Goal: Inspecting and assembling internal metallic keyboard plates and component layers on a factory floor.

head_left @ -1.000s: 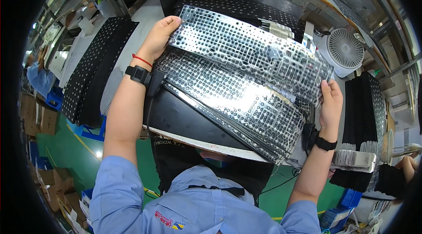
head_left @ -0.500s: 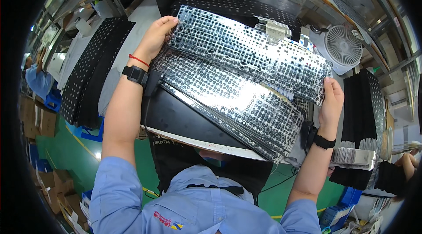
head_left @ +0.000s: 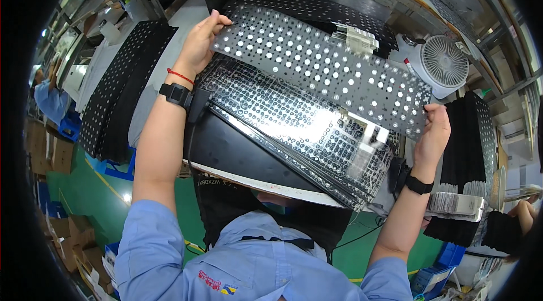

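My left hand (head_left: 199, 43) pinches the upper left corner of a long keyboard membrane sheet (head_left: 305, 57). At its right end, my right hand (head_left: 433, 134) grips the edge between thumb and fingers. Its visible face is dark grey with rows of white round dots, and it slopes down to the right. Below it lies a stack of shiny membrane sheets (head_left: 266, 97) with clear tracks and black rings, partly covered by the held sheet. Bright glare hides part of the stack's middle.
Dark dotted sheets (head_left: 116, 86) lie in a pile at left, more (head_left: 464, 137) at right. A white fan (head_left: 444, 60) stands at the back right. A metal-coloured bundle (head_left: 356, 39) sits behind the held sheet. Black corner blocks (head_left: 199, 107) flank the stack; the table edge (head_left: 254, 183) is near me.
The held sheet's shiny, track-covered look has given way to a dark grey dotted face. My right hand has moved slightly right and down, while my left hand has shifted slightly up.
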The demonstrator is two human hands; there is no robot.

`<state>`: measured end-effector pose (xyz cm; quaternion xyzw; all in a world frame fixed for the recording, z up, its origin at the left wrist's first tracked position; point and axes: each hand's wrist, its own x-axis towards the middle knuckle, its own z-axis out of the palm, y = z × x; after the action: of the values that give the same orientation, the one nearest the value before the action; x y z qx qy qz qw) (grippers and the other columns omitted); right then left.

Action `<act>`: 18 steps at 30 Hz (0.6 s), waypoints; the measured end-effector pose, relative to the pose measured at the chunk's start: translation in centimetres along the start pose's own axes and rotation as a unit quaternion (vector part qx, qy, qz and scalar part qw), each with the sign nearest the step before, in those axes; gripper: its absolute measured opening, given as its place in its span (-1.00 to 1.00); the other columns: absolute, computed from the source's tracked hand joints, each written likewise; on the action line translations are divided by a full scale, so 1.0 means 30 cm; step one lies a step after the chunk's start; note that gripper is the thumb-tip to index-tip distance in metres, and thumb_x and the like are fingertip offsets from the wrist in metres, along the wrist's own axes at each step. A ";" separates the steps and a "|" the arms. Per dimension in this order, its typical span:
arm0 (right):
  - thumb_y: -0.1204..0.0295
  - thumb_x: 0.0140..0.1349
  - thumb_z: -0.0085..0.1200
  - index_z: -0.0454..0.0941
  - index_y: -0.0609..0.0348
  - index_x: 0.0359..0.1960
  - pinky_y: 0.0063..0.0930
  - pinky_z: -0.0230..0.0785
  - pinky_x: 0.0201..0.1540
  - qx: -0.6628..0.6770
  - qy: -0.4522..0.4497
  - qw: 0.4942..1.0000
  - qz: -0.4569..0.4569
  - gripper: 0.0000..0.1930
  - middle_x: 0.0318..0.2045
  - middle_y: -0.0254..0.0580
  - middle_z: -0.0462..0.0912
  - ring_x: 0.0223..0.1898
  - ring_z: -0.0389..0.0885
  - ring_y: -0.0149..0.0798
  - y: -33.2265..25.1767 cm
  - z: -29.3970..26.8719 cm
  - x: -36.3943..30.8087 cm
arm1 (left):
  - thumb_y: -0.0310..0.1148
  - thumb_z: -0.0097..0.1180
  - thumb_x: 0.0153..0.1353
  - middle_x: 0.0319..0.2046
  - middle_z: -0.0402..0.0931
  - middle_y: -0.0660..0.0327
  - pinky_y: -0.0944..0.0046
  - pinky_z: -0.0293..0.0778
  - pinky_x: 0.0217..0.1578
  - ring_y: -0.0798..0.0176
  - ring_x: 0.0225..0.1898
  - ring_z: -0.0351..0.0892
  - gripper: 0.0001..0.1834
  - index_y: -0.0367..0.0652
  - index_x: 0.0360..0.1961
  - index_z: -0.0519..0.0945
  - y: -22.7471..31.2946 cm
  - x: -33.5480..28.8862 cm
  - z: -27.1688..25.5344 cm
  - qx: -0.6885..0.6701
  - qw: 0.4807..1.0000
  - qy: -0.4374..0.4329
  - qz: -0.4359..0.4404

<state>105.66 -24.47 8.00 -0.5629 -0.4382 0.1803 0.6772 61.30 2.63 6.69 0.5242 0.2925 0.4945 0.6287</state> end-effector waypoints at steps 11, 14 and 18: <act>0.62 0.29 0.06 0.51 0.29 -0.12 -0.76 0.27 -0.26 0.006 -0.027 0.999 -0.025 -0.86 -0.20 -0.33 0.59 -0.28 0.47 -0.61 0.018 0.029 -0.002 | -0.28 0.04 0.38 -0.36 0.56 0.46 0.62 0.36 -0.50 0.67 -0.48 0.41 -0.80 -0.07 -0.05 0.56 -0.015 0.006 -0.006 0.157 0.987 -0.018 -0.027; 0.59 0.31 0.06 0.50 0.28 -0.11 -0.77 0.27 -0.35 -0.008 -0.023 0.999 -0.026 -0.85 -0.22 -0.32 0.59 -0.30 0.49 -0.59 0.017 0.027 -0.004 | -0.27 0.02 0.40 -0.36 0.54 0.48 0.66 0.28 -0.59 0.69 -0.53 0.36 -0.82 -0.07 -0.07 0.56 -0.019 0.005 0.001 0.105 0.994 -0.017 -0.039; 0.50 0.35 0.04 0.51 0.27 -0.10 -0.78 0.25 -0.48 0.024 -0.008 0.999 0.020 -0.85 -0.25 -0.27 0.62 -0.42 0.52 -0.56 -0.024 0.051 -0.013 | -0.28 0.01 0.40 -0.33 0.53 0.48 0.68 0.28 -0.58 0.67 -0.53 0.35 -0.79 -0.08 -0.02 0.54 -0.036 0.025 -0.052 0.015 1.000 -0.003 -0.018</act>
<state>104.05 -24.07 8.49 -0.5536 -0.4278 0.2090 0.6833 60.51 3.95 5.34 0.5295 0.3074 0.4767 0.6308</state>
